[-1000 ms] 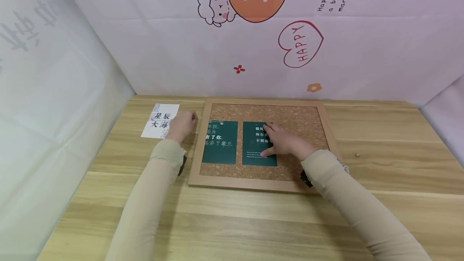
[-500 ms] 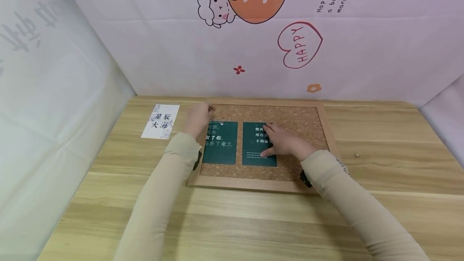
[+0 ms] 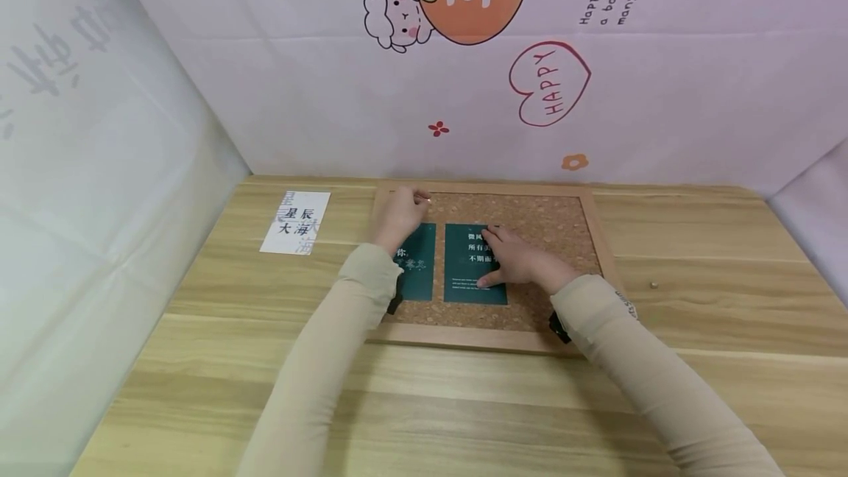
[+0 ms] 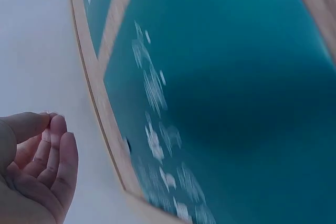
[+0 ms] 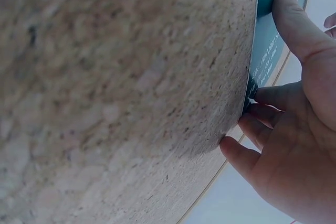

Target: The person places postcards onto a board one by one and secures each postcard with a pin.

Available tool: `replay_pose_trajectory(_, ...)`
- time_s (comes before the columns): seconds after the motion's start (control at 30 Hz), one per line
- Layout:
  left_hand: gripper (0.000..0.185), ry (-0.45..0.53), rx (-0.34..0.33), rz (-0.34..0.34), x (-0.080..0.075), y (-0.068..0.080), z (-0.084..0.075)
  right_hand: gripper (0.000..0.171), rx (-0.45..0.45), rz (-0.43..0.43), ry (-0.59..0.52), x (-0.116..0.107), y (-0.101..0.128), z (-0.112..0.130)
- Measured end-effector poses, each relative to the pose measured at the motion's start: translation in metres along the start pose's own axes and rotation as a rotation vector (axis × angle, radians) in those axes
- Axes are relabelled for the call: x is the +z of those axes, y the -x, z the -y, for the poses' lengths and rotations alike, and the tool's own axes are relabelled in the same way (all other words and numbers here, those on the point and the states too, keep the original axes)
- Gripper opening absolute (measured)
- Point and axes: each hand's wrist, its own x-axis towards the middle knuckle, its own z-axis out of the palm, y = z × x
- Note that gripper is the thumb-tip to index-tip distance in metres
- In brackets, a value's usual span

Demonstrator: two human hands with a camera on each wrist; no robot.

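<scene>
My left hand (image 3: 400, 218) hovers over the upper left of a framed corkboard (image 3: 539, 213). Its thumb and index fingertip pinch a tiny shiny thing, apparently a pushpin (image 4: 49, 113), mostly hidden by the fingers. Beneath that hand lies a dark green card (image 3: 420, 284) with white lettering, partly covered by the hand and wrist. Beside it on the cork is a second green card (image 3: 464, 271). My right hand (image 3: 523, 260) rests on this card's right side with fingers spread, thumb low and fingertips near the top edge, as the right wrist view also shows.
A white card (image 3: 295, 223) with black lettering lies on the wooden table (image 3: 424, 403), left of the board. Right of the board is a tiny object (image 3: 654, 285). A printed white cloth (image 3: 318, 109) rises behind the table.
My left hand has moved right, from beside the white card over the board's frame to above the left green card. The right hand stays in place on its card.
</scene>
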Motion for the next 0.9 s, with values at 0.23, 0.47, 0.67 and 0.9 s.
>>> replay_pose_trajectory(0.23, 0.03, 0.453, -0.106, 0.084, 0.018, 0.006, -0.015, 0.099, 0.007, 0.004, 0.007, 0.001, -0.002, -0.002)
replay_pose_trajectory(0.47, 0.03, 0.573, -0.214, 0.127, 0.035, 0.008, -0.024, 0.099, 0.003, 0.002, 0.017, 0.001, -0.003, -0.003)
replay_pose_trajectory(0.67, 0.028, 0.583, -0.24, 0.12, 0.045, 0.007, -0.027, 0.099, 0.0, 0.001, 0.027, 0.001, -0.003, -0.002)
replay_pose_trajectory(0.9, 0.026, 0.542, -0.219, 0.098, 0.051, 0.007, -0.026, 0.099, -0.005, -0.004, 0.025, 0.001, -0.002, -0.001)
